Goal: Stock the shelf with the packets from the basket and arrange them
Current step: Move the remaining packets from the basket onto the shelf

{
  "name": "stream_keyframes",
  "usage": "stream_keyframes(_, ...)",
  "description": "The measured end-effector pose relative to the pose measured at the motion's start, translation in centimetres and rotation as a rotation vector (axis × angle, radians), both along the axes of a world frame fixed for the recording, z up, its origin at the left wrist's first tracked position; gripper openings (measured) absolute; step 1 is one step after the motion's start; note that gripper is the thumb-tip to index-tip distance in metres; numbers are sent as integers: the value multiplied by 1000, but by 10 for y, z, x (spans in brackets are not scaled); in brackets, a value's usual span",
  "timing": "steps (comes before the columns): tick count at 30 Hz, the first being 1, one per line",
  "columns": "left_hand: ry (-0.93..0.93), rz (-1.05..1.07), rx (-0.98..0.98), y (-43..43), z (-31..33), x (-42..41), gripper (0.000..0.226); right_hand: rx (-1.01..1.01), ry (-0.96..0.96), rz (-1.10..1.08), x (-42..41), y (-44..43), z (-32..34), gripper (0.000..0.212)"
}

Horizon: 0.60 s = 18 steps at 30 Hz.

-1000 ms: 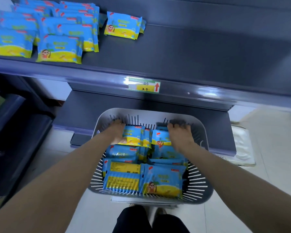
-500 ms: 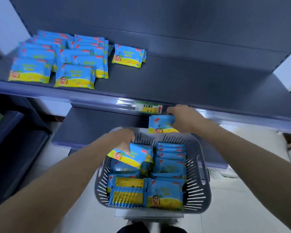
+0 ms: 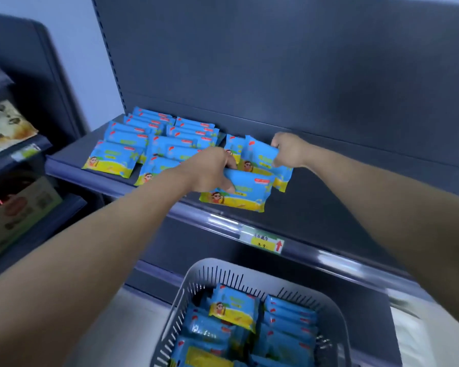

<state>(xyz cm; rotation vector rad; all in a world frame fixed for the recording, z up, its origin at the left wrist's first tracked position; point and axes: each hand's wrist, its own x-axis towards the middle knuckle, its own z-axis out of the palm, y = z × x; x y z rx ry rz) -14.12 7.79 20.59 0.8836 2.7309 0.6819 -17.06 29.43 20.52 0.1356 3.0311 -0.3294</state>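
Observation:
My left hand [image 3: 212,172] grips a blue-and-yellow packet [image 3: 245,193] by its left end, low over the front of the dark shelf [image 3: 342,197]. My right hand [image 3: 289,149] is shut on a second packet [image 3: 260,157], held just behind the first and next to a lone packet [image 3: 233,147] lying on the shelf. Rows of stacked packets [image 3: 149,144] fill the shelf's left part. At the bottom, the grey slotted basket [image 3: 204,276] holds several more packets [image 3: 233,308].
A yellow price label [image 3: 265,242] sits on the shelf's front rail. A neighbouring dark shelving unit [image 3: 24,154] at left carries cartons and printed packs. Behind the shelf rises a dark back panel [image 3: 276,62]. A lower shelf [image 3: 355,287] lies behind the basket.
Both hands have lifted out of the basket, each with a packet, and reached up and forward over the shelf. The view has tilted upward.

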Motion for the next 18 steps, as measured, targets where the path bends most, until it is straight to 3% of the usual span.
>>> stream_keyframes(3, -1, 66, -15, 6, -4, -22, 25, -66, 6, 34, -28, 2, -14, 39)
stream_keyframes(6, -13, 110, -51, 11, -13, -42, 26, -187, 14, 49, -55, 7, -29, 38)
stream_keyframes(15, 19, 168, -157, 35, -39, -87, 44, -259, 136, 40, -106, 22, -58, 29)
stream_keyframes(18, 41, 166, -186, 44, -45, -99, 52, -280, 160, 48, -108, 27, -59, 34)
